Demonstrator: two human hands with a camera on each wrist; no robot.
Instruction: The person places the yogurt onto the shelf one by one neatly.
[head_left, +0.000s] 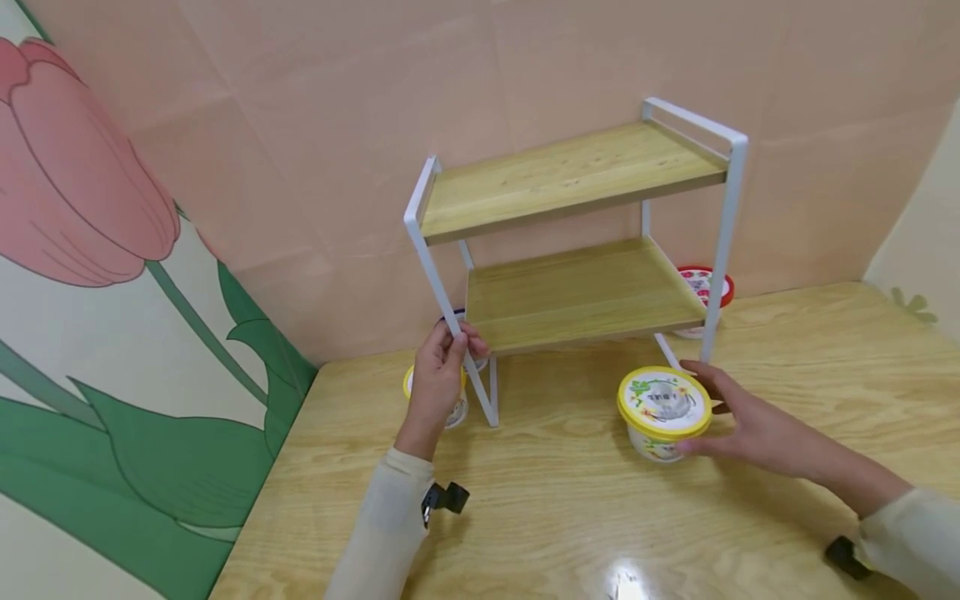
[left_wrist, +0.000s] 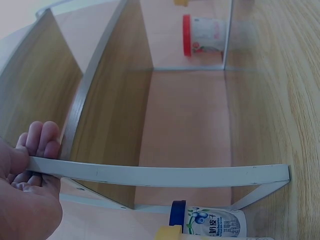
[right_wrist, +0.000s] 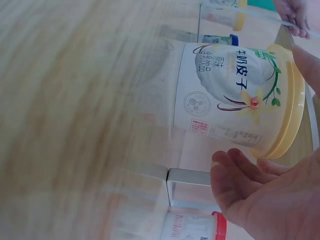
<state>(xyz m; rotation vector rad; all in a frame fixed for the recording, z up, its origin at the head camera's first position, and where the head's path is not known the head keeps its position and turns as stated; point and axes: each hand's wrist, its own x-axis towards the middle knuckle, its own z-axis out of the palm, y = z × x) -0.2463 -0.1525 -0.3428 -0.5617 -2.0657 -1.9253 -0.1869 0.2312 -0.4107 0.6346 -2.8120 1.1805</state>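
Note:
A two-tier shelf rack (head_left: 585, 287) with wooden boards and a white metal frame stands on the table. My left hand (head_left: 438, 367) grips its left front upright near the lower board; the left wrist view shows thumb and fingers (left_wrist: 42, 137) on either side of the white bar. A tub with a yellow lid (head_left: 664, 408) sits upright on the table before the rack's right end. Around its right side is my right hand (head_left: 757, 433), thumb at the tub and fingers spread behind. In the right wrist view, the fingertips (right_wrist: 227, 167) appear slightly apart from the tub (right_wrist: 230, 95).
Behind the rack's right end stands a tub with a red lid (head_left: 708, 287). Another yellow-lidded tub (head_left: 455, 412) and a blue-lidded blueberry tub (left_wrist: 215, 221) stand by the left end, partly hidden. A pink-covered wall (head_left: 337, 125) closes off the back.

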